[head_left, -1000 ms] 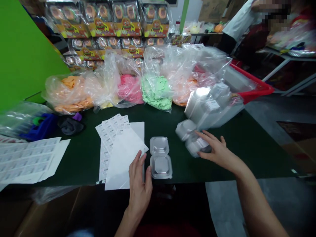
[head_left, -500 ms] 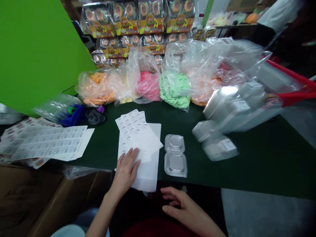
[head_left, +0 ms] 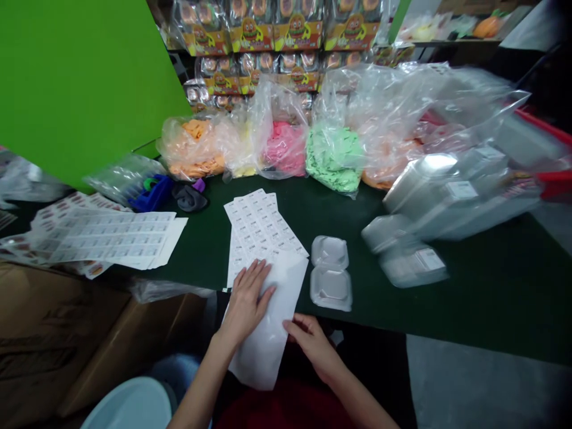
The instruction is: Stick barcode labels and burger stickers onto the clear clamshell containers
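On remote feed, I read: L hand (head_left: 248, 304) flat, fingers extended, on white sheet (head_left: 268, 351); R hand (head_left: 313, 342) pinching sheet's R edge. Clr. container (head_left: 330, 288) w/ lid open, just R.

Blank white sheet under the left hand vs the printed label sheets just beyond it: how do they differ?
Face: the blank white sheet shows no print; the printed label sheets carry rows of small labels.
Position: the blank white sheet extends past the table edge toward the person; the printed label sheets lie on the table.
Layering: the blank white sheet overlaps the printed label sheets, partly covering them.
Shared: both are white.
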The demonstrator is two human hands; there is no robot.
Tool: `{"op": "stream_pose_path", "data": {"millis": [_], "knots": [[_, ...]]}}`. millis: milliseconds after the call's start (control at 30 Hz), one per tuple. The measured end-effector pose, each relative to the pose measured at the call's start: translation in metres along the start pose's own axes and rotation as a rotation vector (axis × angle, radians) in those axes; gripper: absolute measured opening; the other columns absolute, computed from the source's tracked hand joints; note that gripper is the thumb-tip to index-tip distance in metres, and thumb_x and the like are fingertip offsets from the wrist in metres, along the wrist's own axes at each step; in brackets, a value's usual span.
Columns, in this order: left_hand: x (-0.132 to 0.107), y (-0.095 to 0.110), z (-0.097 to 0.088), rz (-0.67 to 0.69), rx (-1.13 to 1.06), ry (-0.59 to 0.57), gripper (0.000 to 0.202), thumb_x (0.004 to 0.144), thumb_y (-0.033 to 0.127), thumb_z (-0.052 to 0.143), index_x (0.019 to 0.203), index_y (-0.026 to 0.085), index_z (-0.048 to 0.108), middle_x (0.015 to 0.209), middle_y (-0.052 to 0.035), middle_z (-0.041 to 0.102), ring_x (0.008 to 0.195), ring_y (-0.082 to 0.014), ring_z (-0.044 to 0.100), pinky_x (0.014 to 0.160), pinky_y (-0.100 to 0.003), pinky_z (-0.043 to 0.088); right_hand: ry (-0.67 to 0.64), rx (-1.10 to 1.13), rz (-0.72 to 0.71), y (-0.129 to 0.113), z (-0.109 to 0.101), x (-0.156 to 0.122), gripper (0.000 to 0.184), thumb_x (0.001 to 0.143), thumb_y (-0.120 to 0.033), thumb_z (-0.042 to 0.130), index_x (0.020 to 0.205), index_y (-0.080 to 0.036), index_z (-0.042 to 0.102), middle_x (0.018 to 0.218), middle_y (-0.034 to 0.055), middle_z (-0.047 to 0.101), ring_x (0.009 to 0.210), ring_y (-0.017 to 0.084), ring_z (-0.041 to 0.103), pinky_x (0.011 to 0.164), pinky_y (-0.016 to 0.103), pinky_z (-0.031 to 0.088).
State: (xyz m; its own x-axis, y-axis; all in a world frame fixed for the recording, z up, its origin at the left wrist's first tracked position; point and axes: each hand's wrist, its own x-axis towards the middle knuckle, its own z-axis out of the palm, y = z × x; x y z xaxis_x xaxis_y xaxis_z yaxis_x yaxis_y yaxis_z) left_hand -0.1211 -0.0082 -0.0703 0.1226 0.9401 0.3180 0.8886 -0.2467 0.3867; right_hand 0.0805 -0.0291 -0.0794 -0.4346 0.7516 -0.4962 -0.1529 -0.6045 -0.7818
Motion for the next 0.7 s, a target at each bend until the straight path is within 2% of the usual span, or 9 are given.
{"op": "stream_pose_path", "data": {"millis": [67, 167, 267, 367, 433, 533, 600, 700], "knots": [[0.002, 0.005, 0.006, 0.029, -0.02, -0.041, 0.05, 0.108, 0.028, 0.055, 0.158, 0.025, 0.05, 0.162, -0.014, 0.055, 0.155, -0.0324, 0.047, 0.125, -0.06, 0.04, -0.02, 0.043, 0.0, -0.005, -0.005, -0.006, 0.05, 0.077, -0.064, 0.087, 0.103, -0.021, 0.086, 0.094, 0.0075, 0.082, 0.087, 0.025, 0.072, 0.088, 0.039, 0.056], [-0.014, 0.012, 0.005, 0.077, -0.089, -0.081, 0.053, 0.107, 0.024, 0.056, 0.159, 0.025, 0.048, 0.161, -0.0132, 0.057, 0.156, -0.031, 0.046, 0.126, -0.06, 0.039, 0.044, 0.145, 0.005, -0.015, -0.008, -0.014, 0.053, 0.077, -0.06, 0.09, 0.112, -0.021, 0.083, 0.107, 0.0093, 0.083, 0.095, 0.026, 0.074, 0.09, 0.039, 0.057], [-0.041, 0.012, -0.005, 0.076, -0.153, -0.077, 0.056, 0.106, 0.019, 0.057, 0.16, 0.027, 0.047, 0.156, -0.012, 0.062, 0.154, -0.03, 0.05, 0.126, -0.059, 0.039, 0.143, 0.245, 0.021, -0.025, -0.001, -0.015, 0.058, 0.072, -0.061, 0.093, 0.111, -0.02, 0.082, 0.106, 0.011, 0.084, 0.093, 0.027, 0.076, 0.087, 0.04, 0.06], [-0.063, 0.01, -0.014, 0.043, -0.173, -0.071, 0.056, 0.104, 0.017, 0.059, 0.159, 0.026, 0.049, 0.155, -0.0125, 0.063, 0.152, -0.0304, 0.051, 0.126, -0.059, 0.041, 0.162, 0.257, -0.007, -0.034, 0.013, -0.01, 0.06, 0.069, -0.058, 0.095, 0.113, -0.02, 0.081, 0.105, 0.0103, 0.084, 0.093, 0.028, 0.077, 0.086, 0.04, 0.061], [-0.069, 0.01, -0.017, 0.028, -0.186, -0.071, 0.053, 0.104, 0.017, 0.06, 0.156, 0.026, 0.053, 0.154, -0.013, 0.064, 0.151, -0.0312, 0.052, 0.125, -0.06, 0.042, 0.174, 0.236, -0.008, -0.039, 0.021, -0.005, 0.059, 0.067, -0.056, 0.097, 0.109, -0.019, 0.081, 0.103, 0.0099, 0.085, 0.094, 0.029, 0.077, 0.086, 0.039, 0.061], [-0.062, 0.01, -0.016, -0.004, -0.25, -0.032, 0.042, 0.104, 0.016, 0.059, 0.145, 0.026, 0.063, 0.147, -0.0114, 0.07, 0.144, -0.0302, 0.06, 0.124, -0.06, 0.044, 0.25, 0.232, 0.074, -0.042, 0.029, 0.01, 0.062, 0.06, -0.056, 0.1, 0.103, -0.016, 0.081, 0.098, 0.0116, 0.085, 0.092, 0.031, 0.078, 0.08, 0.038, 0.061], [-0.049, 0.01, -0.014, -0.068, -0.307, 0.036, 0.034, 0.104, 0.017, 0.06, 0.135, 0.026, 0.069, 0.138, -0.0102, 0.075, 0.135, -0.0282, 0.068, 0.119, -0.055, 0.051, 0.288, 0.249, 0.098, -0.043, 0.032, 0.024, 0.066, 0.057, -0.057, 0.1, 0.103, -0.015, 0.08, 0.098, 0.0124, 0.085, 0.091, 0.032, 0.078, 0.079, 0.039, 0.061], [-0.021, 0.006, -0.016, -0.182, -0.347, 0.152, 0.025, 0.104, 0.023, 0.064, 0.127, 0.025, 0.073, 0.126, -0.0097, 0.079, 0.119, -0.0259, 0.075, 0.105, -0.045, 0.061, 0.226, 0.266, 0.044, -0.046, 0.037, 0.042, 0.066, 0.057, -0.059, 0.099, 0.101, -0.014, 0.081, 0.093, 0.0114, 0.085, 0.088, 0.032, 0.078, 0.079, 0.04, 0.06]]}}
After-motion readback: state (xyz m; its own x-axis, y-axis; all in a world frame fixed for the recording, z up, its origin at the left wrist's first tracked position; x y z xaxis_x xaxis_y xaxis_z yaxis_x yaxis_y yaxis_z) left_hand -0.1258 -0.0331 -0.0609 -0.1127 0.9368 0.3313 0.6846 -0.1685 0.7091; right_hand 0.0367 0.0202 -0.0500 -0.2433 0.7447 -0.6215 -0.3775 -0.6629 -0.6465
